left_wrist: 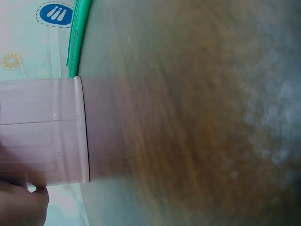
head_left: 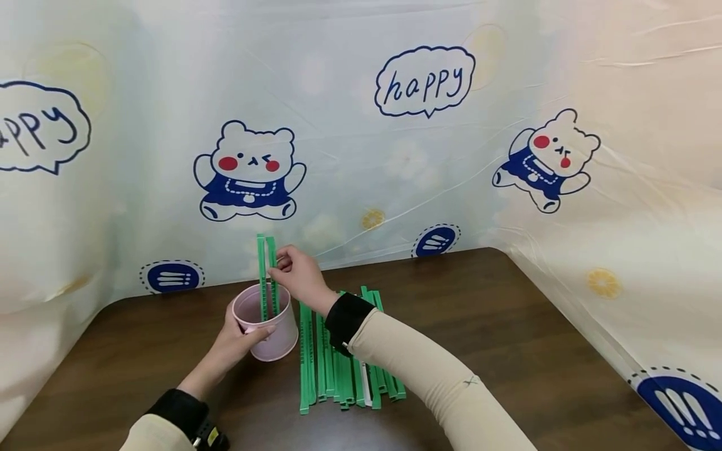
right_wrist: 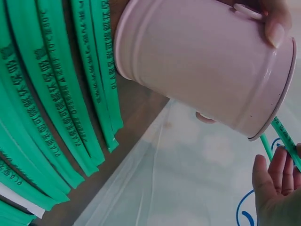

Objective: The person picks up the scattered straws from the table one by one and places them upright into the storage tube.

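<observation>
My left hand (head_left: pixel 231 344) grips the pink bucket (head_left: pixel 277 341) by its rim and side, thumb on the near face. Two green paper-wrapped sticks stand upright in the bucket. The right-hand stick (head_left: pixel 273 269) is pinched between the thumb and fingers of my right hand (head_left: pixel 301 275), above the rim; the other stick (head_left: pixel 261 266) stands just left of it. In the right wrist view my right hand (right_wrist: pixel 280 181) is beyond the bucket (right_wrist: pixel 202 61) mouth, at the green stick (right_wrist: pixel 284 139). Part of my left hand (left_wrist: pixel 23 202) shows below the bucket (left_wrist: pixel 42 132) in the left wrist view.
Several green sticks (head_left: pixel 324 369) lie side by side on the brown table (head_left: pixel 479 332), right of the bucket, with one white strip (head_left: pixel 365 382) among them. A patterned cloth (head_left: pixel 350 156) hangs behind the table's back edge.
</observation>
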A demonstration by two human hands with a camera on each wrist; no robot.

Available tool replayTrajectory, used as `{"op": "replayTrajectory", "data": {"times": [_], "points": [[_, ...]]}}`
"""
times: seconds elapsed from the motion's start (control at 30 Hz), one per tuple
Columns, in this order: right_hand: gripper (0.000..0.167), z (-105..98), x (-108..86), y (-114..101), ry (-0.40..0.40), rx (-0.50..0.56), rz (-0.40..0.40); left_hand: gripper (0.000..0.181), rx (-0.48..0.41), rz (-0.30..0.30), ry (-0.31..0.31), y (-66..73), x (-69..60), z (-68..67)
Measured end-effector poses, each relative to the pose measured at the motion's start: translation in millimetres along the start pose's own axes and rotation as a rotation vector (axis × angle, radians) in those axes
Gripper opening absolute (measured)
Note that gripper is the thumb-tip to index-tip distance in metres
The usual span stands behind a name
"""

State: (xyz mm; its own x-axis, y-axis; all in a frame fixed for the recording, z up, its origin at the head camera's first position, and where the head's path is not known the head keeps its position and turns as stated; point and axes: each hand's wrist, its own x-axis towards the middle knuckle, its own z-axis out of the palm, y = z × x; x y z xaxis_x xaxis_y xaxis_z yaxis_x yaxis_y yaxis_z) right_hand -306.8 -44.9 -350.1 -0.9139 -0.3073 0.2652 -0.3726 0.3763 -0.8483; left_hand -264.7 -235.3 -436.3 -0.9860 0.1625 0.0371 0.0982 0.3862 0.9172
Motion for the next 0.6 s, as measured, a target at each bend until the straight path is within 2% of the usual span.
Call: {"op": "replayTrajectory", "data": {"times": [0.37, 0.6], "points": [[0.037, 5.8, 10.0, 3.6, 0.023, 0.06, 0.03, 0.097, -0.019, 0.014, 0.009, 1.1, 1.3, -0.5], [0.04, 0.9, 6.5, 11.8, -0.024, -0.067, 0.041, 0.096, -0.009, 0.03, 0.007, -1.1, -1.7, 3.2]]}}
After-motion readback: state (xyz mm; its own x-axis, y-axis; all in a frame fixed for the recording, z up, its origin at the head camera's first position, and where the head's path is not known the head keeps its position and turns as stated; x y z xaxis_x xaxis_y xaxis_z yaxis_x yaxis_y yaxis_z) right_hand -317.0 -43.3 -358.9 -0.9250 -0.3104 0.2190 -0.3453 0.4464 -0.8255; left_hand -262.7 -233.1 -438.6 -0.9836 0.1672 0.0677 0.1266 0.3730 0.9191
